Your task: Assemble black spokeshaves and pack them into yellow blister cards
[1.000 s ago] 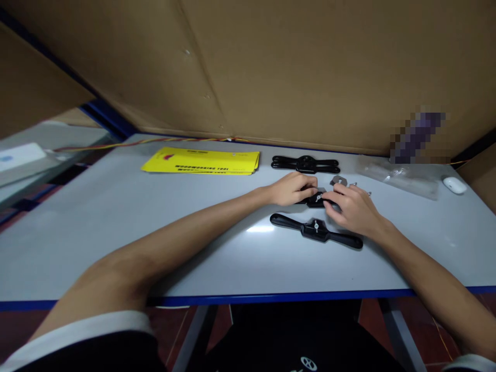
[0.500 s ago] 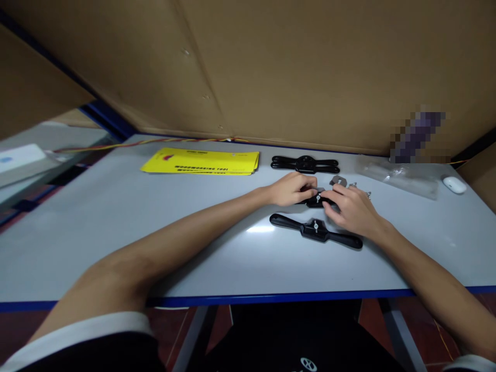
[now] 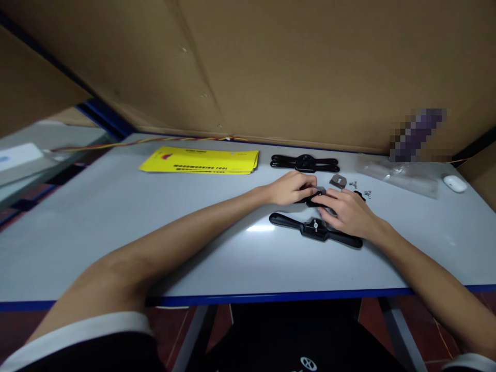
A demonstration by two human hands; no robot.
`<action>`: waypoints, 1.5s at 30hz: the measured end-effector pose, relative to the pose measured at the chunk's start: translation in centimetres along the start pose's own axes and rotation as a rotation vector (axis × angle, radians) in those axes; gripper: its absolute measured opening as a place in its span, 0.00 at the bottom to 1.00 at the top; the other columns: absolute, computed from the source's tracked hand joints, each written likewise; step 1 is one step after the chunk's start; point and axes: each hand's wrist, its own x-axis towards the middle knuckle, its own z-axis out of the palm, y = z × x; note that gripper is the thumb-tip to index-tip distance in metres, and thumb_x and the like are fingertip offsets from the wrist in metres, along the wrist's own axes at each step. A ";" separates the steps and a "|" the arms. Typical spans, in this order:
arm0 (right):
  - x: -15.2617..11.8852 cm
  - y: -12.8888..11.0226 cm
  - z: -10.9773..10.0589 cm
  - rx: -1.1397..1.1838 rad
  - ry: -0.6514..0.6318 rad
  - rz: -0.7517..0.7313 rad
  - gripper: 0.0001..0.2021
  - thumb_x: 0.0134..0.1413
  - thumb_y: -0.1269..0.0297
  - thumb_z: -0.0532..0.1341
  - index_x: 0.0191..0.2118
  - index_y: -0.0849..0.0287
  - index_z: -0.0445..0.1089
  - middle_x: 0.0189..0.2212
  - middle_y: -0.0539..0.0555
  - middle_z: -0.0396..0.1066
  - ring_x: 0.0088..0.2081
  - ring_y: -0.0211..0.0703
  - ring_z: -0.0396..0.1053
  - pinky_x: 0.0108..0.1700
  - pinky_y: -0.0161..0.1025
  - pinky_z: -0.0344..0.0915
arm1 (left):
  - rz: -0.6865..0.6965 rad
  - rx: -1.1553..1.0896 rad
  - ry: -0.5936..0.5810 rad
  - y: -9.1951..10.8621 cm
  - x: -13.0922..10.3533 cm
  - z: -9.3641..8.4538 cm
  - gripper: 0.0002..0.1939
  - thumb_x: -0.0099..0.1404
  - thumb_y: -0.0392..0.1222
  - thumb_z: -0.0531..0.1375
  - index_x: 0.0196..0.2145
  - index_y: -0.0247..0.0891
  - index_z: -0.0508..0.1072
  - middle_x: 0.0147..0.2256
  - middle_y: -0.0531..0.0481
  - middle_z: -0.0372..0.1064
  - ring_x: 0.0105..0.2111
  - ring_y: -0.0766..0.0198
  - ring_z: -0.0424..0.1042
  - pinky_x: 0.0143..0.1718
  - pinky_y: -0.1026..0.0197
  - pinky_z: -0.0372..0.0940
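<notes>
My left hand (image 3: pixel 292 188) is closed around one handle of a black spokeshave (image 3: pixel 314 202), keeping it on the table. Bent over the middle of the same tool, my right hand (image 3: pixel 351 212) has its fingers closed at the silver wing screw, which they cover. The spokeshave's far handle is mostly hidden behind that hand. Nearer to me lies a second black spokeshave (image 3: pixel 309 228) with a silver wing screw in its centre. Just beyond my right hand are grey metal blades (image 3: pixel 338 181) and loose wing screws (image 3: pixel 353 184).
Black spokeshave bodies (image 3: pixel 305 164) lie stacked at the back. Left of them is a pile of yellow printed cards (image 3: pixel 201 159). A clear plastic bag (image 3: pixel 406 178) and a white mouse-shaped object (image 3: pixel 454 184) are at the right. A cardboard wall (image 3: pixel 271 72) closes the back.
My right fingers have shifted left over the middle of the spokeshave and now cover its wing screw. The loose screws and a handle end show more behind them. My left hand has stayed put.
</notes>
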 end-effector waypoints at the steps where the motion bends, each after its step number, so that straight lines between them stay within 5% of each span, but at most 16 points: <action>1: 0.0 0.0 0.0 0.006 -0.004 -0.011 0.18 0.72 0.64 0.52 0.52 0.58 0.80 0.37 0.57 0.77 0.34 0.44 0.70 0.40 0.42 0.60 | 0.001 0.002 0.001 0.0 0.0 0.0 0.14 0.72 0.50 0.53 0.33 0.39 0.67 0.23 0.56 0.63 0.24 0.65 0.59 0.31 0.61 0.52; 8: 0.0 0.2 -0.3 -0.042 0.012 -0.006 0.16 0.68 0.66 0.54 0.38 0.60 0.80 0.33 0.56 0.75 0.31 0.42 0.65 0.39 0.42 0.58 | -0.006 0.007 0.000 0.0 0.0 0.0 0.14 0.72 0.50 0.53 0.33 0.39 0.67 0.23 0.56 0.64 0.24 0.65 0.60 0.31 0.60 0.53; 24: 0.0 -0.2 -0.1 -0.044 0.023 0.070 0.20 0.70 0.63 0.53 0.55 0.61 0.80 0.38 0.58 0.78 0.34 0.45 0.69 0.40 0.43 0.61 | -0.011 0.004 0.002 0.1 0.0 0.0 0.14 0.72 0.50 0.53 0.33 0.39 0.68 0.23 0.56 0.64 0.24 0.66 0.59 0.31 0.61 0.53; 37: 0.0 0.0 -0.4 -0.011 0.005 0.013 0.17 0.70 0.65 0.53 0.41 0.60 0.80 0.34 0.56 0.75 0.33 0.43 0.68 0.40 0.42 0.60 | -0.009 -0.002 0.003 0.1 0.0 -0.1 0.14 0.72 0.50 0.54 0.33 0.39 0.68 0.23 0.56 0.64 0.24 0.66 0.59 0.31 0.61 0.53; 45: 0.1 0.1 -0.4 -0.083 0.099 0.102 0.19 0.70 0.64 0.52 0.44 0.60 0.82 0.35 0.58 0.78 0.30 0.44 0.66 0.39 0.43 0.59 | -0.015 0.004 -0.001 0.3 0.0 -0.1 0.12 0.71 0.48 0.54 0.32 0.39 0.67 0.22 0.56 0.63 0.23 0.66 0.58 0.30 0.61 0.53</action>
